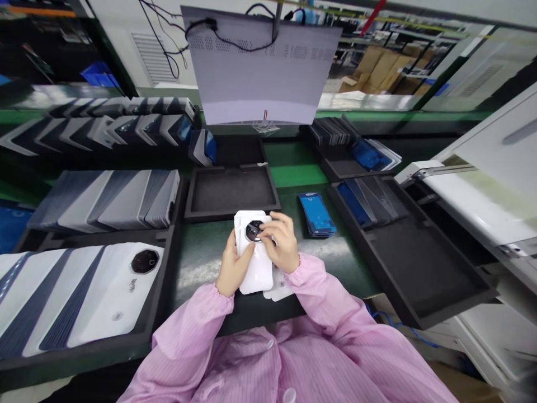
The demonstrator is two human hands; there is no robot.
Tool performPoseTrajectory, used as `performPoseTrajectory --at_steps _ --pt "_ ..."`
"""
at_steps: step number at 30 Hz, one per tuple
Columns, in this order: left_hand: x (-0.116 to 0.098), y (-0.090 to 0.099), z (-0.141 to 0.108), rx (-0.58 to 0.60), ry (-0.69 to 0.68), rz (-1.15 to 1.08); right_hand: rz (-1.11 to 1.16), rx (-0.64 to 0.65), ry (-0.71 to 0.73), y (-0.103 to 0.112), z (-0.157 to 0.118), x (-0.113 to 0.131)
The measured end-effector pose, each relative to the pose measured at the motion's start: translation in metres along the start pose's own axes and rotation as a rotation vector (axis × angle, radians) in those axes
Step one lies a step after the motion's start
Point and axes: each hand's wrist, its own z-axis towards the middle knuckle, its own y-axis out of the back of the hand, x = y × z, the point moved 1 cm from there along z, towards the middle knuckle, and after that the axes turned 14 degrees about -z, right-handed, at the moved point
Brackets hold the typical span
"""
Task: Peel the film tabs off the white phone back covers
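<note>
My left hand grips a white phone back cover by its left edge, thumb on its face. Near the top of the cover is a dark round camera area. Over it my right hand has its fingers bent and pinched together at the lens; whatever sits between the fingertips is too small to make out. Another white cover shows behind the upper left edge of the held one. Partly under my right wrist, more white covers lie on the green bench.
To the right is a stack of blue-faced panels. Black trays stand ahead, and another black tray holds dark panels at right. Rows of white covers fill trays at left. A grey board hangs above the bench.
</note>
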Motion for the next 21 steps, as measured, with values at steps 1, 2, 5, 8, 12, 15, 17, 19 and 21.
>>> performPoseTrajectory --at_steps 1,2,5,8,12,15,17,19,21 --pt "-0.001 0.0 0.0 -0.001 -0.007 0.003 0.017 -0.012 0.066 0.0 -0.002 0.001" --pt "-0.001 0.0 0.0 0.0 -0.015 0.009 0.043 -0.021 0.118 0.001 -0.004 0.002" --pt "-0.003 0.0 0.0 0.004 -0.017 0.012 0.148 -0.05 0.201 0.001 -0.011 0.005" --pt "-0.007 0.001 0.0 0.009 -0.054 0.027 0.257 -0.061 0.264 0.003 -0.015 0.009" --pt "-0.009 0.001 -0.003 0.035 -0.097 0.059 0.294 -0.042 0.267 0.005 -0.015 0.012" --pt "-0.01 0.001 -0.006 0.047 -0.078 0.053 0.288 -0.034 0.26 0.007 -0.013 0.013" --pt "-0.012 0.0 -0.007 0.052 -0.084 0.058 0.295 -0.043 0.264 0.009 -0.013 0.013" --pt "-0.013 -0.001 -0.008 0.052 -0.094 0.063 0.303 -0.049 0.284 0.011 -0.012 0.013" --pt "-0.015 -0.002 -0.009 0.052 -0.097 0.066 0.308 -0.045 0.306 0.014 -0.011 0.013"
